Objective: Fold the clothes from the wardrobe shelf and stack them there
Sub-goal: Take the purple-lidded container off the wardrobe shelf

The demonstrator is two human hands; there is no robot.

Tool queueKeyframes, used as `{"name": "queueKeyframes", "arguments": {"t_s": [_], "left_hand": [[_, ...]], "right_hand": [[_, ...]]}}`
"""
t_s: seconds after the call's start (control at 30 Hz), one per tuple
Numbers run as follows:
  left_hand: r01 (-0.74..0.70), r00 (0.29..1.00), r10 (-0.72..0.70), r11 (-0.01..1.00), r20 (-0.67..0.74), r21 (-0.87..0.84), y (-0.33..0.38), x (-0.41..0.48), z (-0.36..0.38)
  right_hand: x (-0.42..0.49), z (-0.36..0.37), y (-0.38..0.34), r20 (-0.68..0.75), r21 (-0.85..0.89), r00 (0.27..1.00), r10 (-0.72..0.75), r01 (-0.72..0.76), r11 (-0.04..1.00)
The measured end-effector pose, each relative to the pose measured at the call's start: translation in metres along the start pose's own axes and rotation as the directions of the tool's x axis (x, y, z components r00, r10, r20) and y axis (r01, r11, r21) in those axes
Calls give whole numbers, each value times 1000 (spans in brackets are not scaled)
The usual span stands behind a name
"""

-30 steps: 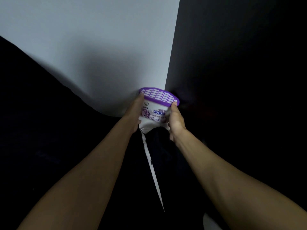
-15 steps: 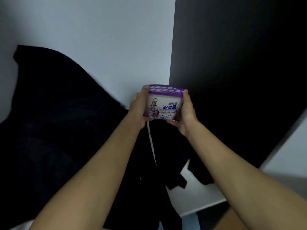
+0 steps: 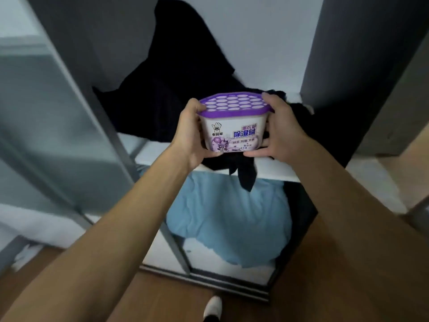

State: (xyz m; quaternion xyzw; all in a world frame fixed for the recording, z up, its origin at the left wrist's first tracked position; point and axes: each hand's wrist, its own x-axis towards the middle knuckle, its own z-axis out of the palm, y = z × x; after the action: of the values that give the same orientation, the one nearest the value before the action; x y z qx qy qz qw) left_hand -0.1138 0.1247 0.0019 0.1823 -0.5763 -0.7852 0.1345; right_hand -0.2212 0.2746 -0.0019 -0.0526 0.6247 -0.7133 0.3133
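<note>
Drawn nearer, the purple-lidded white plastic tub (image 3: 234, 126) is gripped in curled fingers (image 3: 197, 109), left hand (image 3: 189, 140) and right hand (image 3: 285, 133); limp black clothes (image 3: 176, 89) at twelve o'clock are best pinched by edges.

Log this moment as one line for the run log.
left hand: grips white plastic tub with purple perforated lid | right hand: grips tub | black clothes: unfolded on white shelf

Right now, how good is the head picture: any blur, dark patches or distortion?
Head view: dim overall; the purple-lidded tub is fairly sharp and its label print shows; the dark clothes on the shelf merge into one black mass, with the folds lost; the door frame at left is smeared by motion blur, and wide-angle distortion slants it.
</note>
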Motion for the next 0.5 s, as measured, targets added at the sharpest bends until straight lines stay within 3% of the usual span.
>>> {"name": "queueKeyframes", "arguments": {"t_s": [0.13,0.3,0.5], "left_hand": [[4,980,-7,1000,-201,-14,-22,-68,-39],[6,943,-41,994,-330,-107,-50,-143,-100],[-3,847,-71,991,-527,-137,-82,-230,-192]], "right_hand": [[-24,32,46,185,-84,980,73,-58,995],[-55,96,112,293,-168,943,155,-109,980],[-93,189,188,396,-274,888,234,-129,953]]}}
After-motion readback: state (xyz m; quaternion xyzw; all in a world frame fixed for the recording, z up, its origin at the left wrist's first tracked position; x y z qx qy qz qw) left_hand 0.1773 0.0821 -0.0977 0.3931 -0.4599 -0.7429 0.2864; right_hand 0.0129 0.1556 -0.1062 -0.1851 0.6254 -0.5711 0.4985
